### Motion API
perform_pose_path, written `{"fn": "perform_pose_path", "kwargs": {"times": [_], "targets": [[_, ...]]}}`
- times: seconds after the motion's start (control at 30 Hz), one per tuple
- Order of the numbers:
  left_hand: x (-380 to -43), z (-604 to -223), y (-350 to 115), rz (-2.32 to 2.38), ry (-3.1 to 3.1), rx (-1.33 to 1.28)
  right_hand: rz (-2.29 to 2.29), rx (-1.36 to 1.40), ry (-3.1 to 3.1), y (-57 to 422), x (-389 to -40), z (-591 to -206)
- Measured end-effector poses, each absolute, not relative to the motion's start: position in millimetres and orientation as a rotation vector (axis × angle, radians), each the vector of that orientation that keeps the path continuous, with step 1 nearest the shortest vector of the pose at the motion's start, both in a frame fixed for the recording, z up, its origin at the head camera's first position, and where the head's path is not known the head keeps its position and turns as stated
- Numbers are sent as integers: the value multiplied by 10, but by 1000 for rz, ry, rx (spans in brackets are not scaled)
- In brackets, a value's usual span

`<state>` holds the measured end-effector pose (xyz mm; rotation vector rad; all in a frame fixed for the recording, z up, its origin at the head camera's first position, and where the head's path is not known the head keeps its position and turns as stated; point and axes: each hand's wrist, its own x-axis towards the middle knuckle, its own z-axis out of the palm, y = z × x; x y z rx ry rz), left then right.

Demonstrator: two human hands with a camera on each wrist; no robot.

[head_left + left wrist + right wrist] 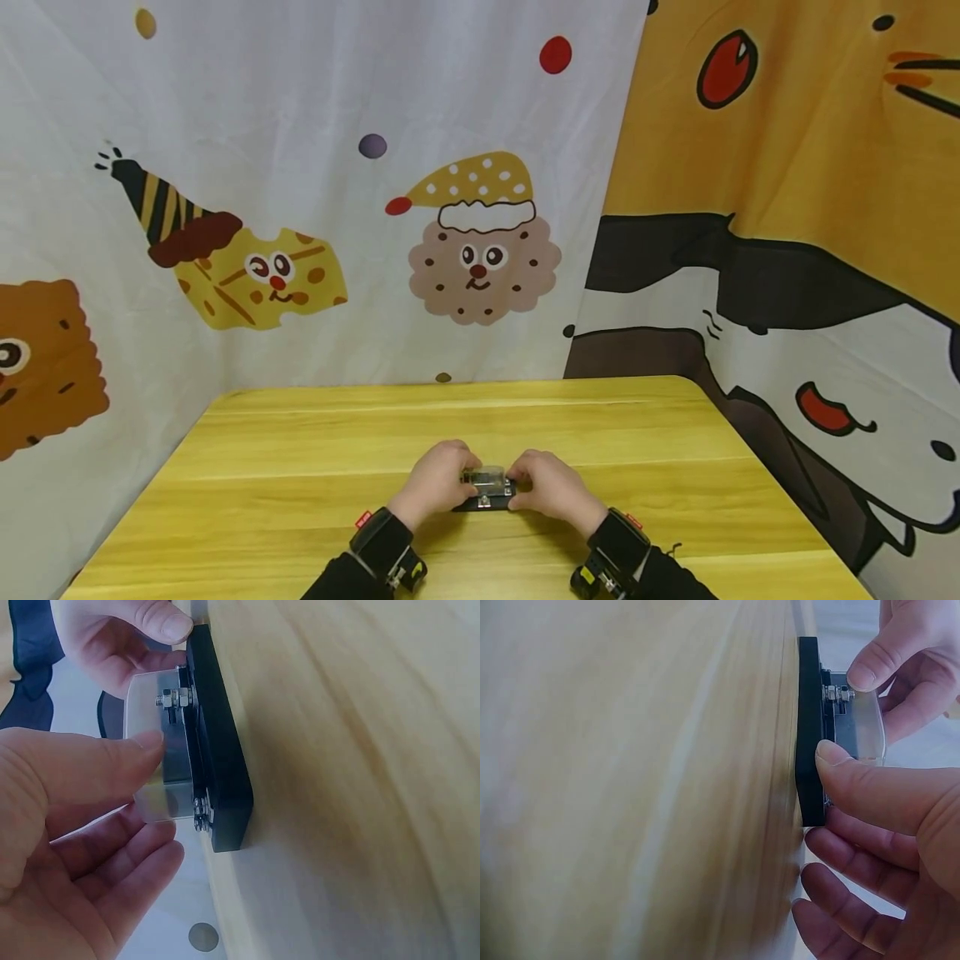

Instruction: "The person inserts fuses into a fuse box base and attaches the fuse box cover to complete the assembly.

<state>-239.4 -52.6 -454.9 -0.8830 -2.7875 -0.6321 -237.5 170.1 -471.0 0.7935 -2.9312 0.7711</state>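
A small electrical part with a black base (487, 503) and a clear plastic cover (142, 701) is between the two hands at the table's near middle. Metal bolts with nuts (177, 697) stand up from its base. My left hand (437, 482) pinches the cover, thumb on one side and fingertips on the other. At the opposite end, my right hand (553, 488) grips the base, its thumb (832, 752) pressed on the near side and the index finger behind. The other right fingers are loosely bent below it. Part of the cover is hidden by the left thumb.
The light wood table (465, 425) extends around the hands. A white cartoon-printed curtain (300, 83) hangs behind it, and an orange, black and white printed cloth (795, 167) hangs on the right. Black wrist straps (382, 537) with small cameras sit on both wrists.
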Motion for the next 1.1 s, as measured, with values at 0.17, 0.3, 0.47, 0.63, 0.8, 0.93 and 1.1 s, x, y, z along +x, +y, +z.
{"fn": "perform_pose_path", "kwargs": {"times": [0.17,0.3,0.47,0.63,0.8,0.93,1.1], "targets": [[-2378,-4554,-542,-634,-2790,-874,776,807,-2928,1692,-2386,-4724],[-2369,-4559,-554,-636,-2785,-873,760,815,-2919,1683,-2394,-4735],[-2374,-4567,-566,-643,-2772,-879,744,815,-2924,1684,-2419,-4749],[-2387,-4575,-582,-627,-2765,-898,737,825,-2934,1687,-2421,-4732],[-2386,-4578,-640,-616,-2771,-933,741,880,-2956,1735,-2418,-4700],[-2361,-4527,-754,-690,-2811,-910,780,900,-2992,1804,-2416,-4654],[-2345,-4492,-973,-760,-2835,-854,790,893,-2987,1945,-2393,-4599]]}}
